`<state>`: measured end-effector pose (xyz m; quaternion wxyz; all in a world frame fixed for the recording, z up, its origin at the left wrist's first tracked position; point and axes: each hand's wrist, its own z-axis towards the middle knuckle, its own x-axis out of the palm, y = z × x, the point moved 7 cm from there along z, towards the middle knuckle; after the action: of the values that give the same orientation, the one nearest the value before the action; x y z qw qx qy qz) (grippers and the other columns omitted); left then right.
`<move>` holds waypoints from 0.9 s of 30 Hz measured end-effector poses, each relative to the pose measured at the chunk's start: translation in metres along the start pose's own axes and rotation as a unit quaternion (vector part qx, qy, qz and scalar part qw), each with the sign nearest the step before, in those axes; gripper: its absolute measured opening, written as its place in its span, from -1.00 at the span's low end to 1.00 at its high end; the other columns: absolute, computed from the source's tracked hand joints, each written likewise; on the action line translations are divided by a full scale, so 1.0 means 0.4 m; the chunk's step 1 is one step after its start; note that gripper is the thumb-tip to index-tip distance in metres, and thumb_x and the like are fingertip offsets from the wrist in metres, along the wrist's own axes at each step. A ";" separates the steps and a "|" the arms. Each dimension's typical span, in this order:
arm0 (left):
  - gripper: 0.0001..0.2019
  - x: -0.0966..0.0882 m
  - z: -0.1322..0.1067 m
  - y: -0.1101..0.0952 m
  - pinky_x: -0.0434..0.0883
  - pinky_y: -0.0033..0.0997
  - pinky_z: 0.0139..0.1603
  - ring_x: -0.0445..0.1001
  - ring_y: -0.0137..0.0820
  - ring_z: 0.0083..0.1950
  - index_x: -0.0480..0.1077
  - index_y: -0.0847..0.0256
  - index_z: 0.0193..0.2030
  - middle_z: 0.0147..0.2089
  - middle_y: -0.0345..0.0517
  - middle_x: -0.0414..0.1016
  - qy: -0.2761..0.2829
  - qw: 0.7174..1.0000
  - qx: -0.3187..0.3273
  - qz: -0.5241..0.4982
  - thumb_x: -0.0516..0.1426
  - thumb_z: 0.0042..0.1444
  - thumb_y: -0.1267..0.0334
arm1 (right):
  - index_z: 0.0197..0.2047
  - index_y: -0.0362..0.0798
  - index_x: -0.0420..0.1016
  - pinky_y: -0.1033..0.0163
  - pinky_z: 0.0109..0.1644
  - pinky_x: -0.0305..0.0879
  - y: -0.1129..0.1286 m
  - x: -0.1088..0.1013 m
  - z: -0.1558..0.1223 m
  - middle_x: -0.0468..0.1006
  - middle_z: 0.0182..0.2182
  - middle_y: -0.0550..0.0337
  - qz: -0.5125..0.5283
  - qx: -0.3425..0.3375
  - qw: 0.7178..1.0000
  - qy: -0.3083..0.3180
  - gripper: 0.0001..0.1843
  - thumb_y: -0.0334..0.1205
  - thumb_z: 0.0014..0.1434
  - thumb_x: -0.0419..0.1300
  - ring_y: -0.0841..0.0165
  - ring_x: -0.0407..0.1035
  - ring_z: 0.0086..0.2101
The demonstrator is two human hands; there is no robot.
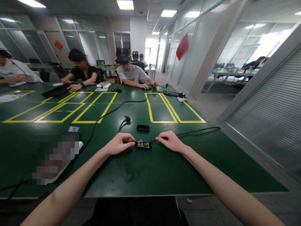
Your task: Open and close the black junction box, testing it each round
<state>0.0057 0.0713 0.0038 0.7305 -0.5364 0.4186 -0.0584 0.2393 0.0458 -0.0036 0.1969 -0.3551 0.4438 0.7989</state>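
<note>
A small green circuit board (143, 144) with yellow ring-shaped coils sits in an open black plastic case (147, 148) on the table in front of me. At its left end, my left hand (121, 143) pinches a black cable close to the board. On the opposite side, my right hand (171, 141) is closed on another black cable (196, 131), which runs off to the right. Just beyond the board lies a black case half (143, 128), apart from both hands. A black power plug (127, 119) rests behind my left hand, its cord curving down toward that hand.
The green table (150, 175) carries yellow tape outlines. A pale power strip (76, 150), partly blurred, lies at the left, with a long black cord (94, 127) crossing the table. Across from me, a person in a grey shirt (133, 74) and another in black (82, 73) handle items.
</note>
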 end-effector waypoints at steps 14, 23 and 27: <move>-0.74 0.020 0.002 0.003 0.32 -0.49 -0.36 0.40 -0.42 -0.38 0.58 0.27 -0.21 -0.40 -0.17 0.52 -0.014 0.999 0.007 0.033 0.19 0.20 0.10 | -0.52 -0.06 0.52 0.28 -0.41 0.05 0.002 -0.023 0.001 0.42 -0.62 0.21 -0.046 0.005 0.998 -0.033 -0.41 0.15 0.40 0.08 0.41 0.22 -0.57; -0.83 0.017 0.007 -0.007 0.43 -0.41 -0.18 0.56 -0.33 -0.21 0.60 0.20 -0.17 -0.21 -0.09 0.64 -0.048 0.987 0.050 0.143 0.19 0.23 0.23 | -0.52 -0.06 0.55 0.27 -0.40 0.07 -0.015 -0.026 0.002 0.47 -0.62 0.23 -0.048 0.050 0.998 0.009 -0.52 0.05 0.34 0.18 0.42 0.26 -0.56; -0.87 0.014 0.008 -0.013 0.42 -0.42 -0.20 0.54 -0.34 -0.22 0.58 0.18 -0.21 -0.23 -0.12 0.60 -0.058 0.979 0.071 0.181 0.19 0.23 0.27 | -0.37 -0.07 0.65 0.28 -0.37 0.16 -0.010 -0.008 0.004 0.57 -0.52 0.19 0.016 0.060 0.997 0.048 -0.60 0.03 0.32 0.20 0.40 0.34 -0.50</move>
<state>0.0135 0.0684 0.0053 0.7882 -0.4008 0.4608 0.0763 0.2434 0.0493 -0.0030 0.1835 -0.3734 0.5054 0.7560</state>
